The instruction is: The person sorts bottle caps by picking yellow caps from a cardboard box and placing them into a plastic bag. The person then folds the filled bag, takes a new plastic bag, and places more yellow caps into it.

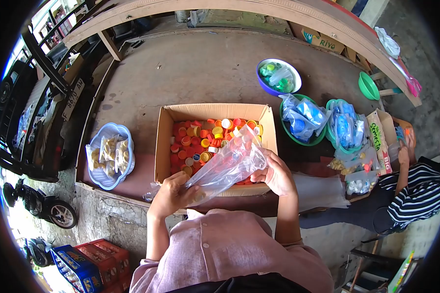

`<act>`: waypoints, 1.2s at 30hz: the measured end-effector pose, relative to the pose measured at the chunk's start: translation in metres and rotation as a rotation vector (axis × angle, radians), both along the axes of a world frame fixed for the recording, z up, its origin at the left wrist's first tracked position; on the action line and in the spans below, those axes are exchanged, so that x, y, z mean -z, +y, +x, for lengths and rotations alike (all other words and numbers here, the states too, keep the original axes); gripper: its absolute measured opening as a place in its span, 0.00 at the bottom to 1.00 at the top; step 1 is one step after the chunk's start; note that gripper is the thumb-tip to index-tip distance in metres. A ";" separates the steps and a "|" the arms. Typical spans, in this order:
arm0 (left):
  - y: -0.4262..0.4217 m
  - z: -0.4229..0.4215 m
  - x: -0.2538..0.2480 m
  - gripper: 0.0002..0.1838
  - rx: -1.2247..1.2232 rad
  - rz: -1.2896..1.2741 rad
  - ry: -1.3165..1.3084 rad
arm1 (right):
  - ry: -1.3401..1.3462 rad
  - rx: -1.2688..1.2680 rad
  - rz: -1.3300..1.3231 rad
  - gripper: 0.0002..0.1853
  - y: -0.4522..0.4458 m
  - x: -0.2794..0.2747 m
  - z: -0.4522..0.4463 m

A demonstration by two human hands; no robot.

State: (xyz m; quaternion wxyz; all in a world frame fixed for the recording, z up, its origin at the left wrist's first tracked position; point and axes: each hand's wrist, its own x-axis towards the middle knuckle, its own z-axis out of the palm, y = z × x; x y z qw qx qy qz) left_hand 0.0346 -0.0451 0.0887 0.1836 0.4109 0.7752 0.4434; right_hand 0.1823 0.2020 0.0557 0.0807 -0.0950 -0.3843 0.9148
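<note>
- Clear plastic bag: slack and creased, stretched between both hands over the near side of the cardboard box of loose bottle caps.
- Left hand: thumb and fingers pinching the bag's left end.
- Right hand: thumb closed toward fingers, pinching film at the right edge.
- Bag mouth: position cannot be told.
- Handling note: thin film likely clings; light pinches near the edge, rubbed thumb against finger, should part layers without tearing.
</note>
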 end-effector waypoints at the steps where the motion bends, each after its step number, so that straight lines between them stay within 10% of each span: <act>1: 0.000 0.001 -0.002 0.11 0.002 0.000 0.001 | 0.027 -0.004 -0.149 0.20 0.000 0.001 -0.001; 13: -0.013 -0.003 -0.024 0.10 -0.015 -0.038 0.098 | -0.077 0.329 0.549 0.25 0.019 -0.012 0.017; 16: -0.007 -0.009 -0.010 0.10 -0.056 0.069 -0.017 | 0.291 0.644 0.230 0.22 0.024 0.004 0.008; 19: 0.005 -0.004 0.004 0.06 -0.150 0.349 -0.615 | 0.140 0.369 0.383 0.23 -0.004 0.010 -0.009; 36: 0.078 -0.029 0.037 0.12 -0.168 0.369 -0.527 | 0.073 0.286 0.849 0.12 -0.019 0.029 -0.079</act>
